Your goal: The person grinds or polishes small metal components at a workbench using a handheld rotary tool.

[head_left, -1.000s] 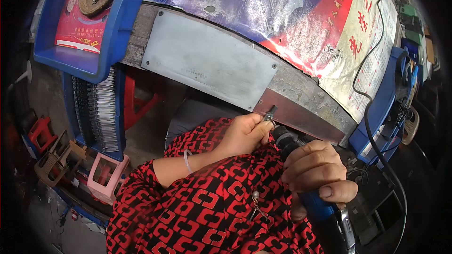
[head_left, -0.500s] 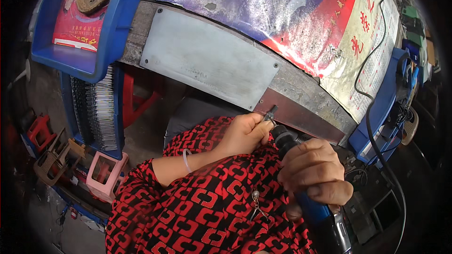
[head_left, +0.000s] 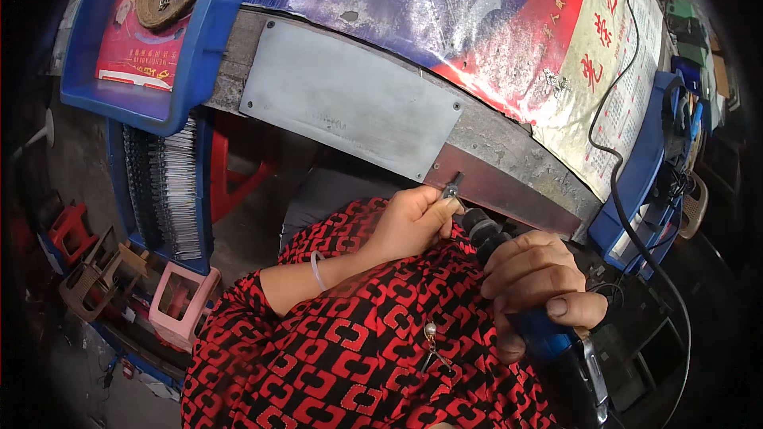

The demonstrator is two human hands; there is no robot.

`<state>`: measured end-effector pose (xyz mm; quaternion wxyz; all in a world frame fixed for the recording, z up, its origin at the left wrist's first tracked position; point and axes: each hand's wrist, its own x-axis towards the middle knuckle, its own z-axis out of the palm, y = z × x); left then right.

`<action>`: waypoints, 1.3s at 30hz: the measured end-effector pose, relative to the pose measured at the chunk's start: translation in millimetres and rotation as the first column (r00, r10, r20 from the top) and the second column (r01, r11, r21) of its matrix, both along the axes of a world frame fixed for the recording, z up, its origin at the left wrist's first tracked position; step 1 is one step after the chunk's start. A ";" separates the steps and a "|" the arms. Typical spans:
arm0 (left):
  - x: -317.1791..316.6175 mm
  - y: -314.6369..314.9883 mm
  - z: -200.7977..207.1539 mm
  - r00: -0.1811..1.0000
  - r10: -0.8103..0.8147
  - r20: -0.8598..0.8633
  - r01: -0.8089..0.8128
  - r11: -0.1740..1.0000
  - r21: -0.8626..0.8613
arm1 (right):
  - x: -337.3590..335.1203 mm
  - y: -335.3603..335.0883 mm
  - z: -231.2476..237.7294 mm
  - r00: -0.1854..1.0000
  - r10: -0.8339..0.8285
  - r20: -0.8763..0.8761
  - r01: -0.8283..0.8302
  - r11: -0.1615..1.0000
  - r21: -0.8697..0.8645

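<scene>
My left hand [head_left: 413, 218] is closed in a pinch around a small dark metal piece [head_left: 454, 183]. That piece points up beside a reddish-brown strip [head_left: 509, 195] on the table's front edge; I cannot tell whether it touches the strip. Wrapped round a blue and black power tool [head_left: 548, 340] is my right hand [head_left: 540, 278]. The tool's black nose [head_left: 480, 226] reaches toward my left fingertips, and its tip is hidden there. A metal lever runs along the tool's lower body.
Screwed to the table edge is a pale metal plate [head_left: 346, 95]. A blue bin [head_left: 187, 71] holds a woven basket [head_left: 155, 4]; below, another bin is packed with thin metal rods [head_left: 179, 199]. A black cable [head_left: 616, 167] hangs at the right, near blue bins. Stools stand at the left.
My right hand and the power tool have shifted slightly right, their nose a little farther from my left fingers. My left hand keeps its pinch on the small metal piece.
</scene>
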<state>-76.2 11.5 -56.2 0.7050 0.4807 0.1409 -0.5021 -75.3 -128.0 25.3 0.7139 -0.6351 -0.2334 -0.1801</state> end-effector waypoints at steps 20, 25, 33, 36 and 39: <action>4.8 7.9 3.5 0.997 -0.001 -0.078 -0.003 0.999 -0.053 | 7.7 0.4 3.6 0.998 0.026 -0.065 -0.032 0.994 -0.101; 9.5 11.5 1.1 0.996 -0.085 -0.009 0.082 0.978 -0.192 | -6.7 -21.4 11.3 0.928 -0.153 -0.339 0.134 0.988 -0.080; 36.8 24.9 49.0 0.996 -0.068 0.062 0.081 0.967 -0.242 | 22.9 -50.4 -32.6 0.796 -0.605 -0.013 0.060 0.100 -0.993; 42.1 25.5 54.4 0.930 0.012 0.368 0.036 0.992 -0.122 | 23.7 -48.1 -30.1 0.805 -0.594 -0.011 0.032 0.062 -0.998; 45.5 21.3 55.0 0.911 0.102 0.400 -0.067 0.993 -0.101 | 21.3 -36.1 -17.8 0.818 -0.560 0.128 0.271 0.181 -0.945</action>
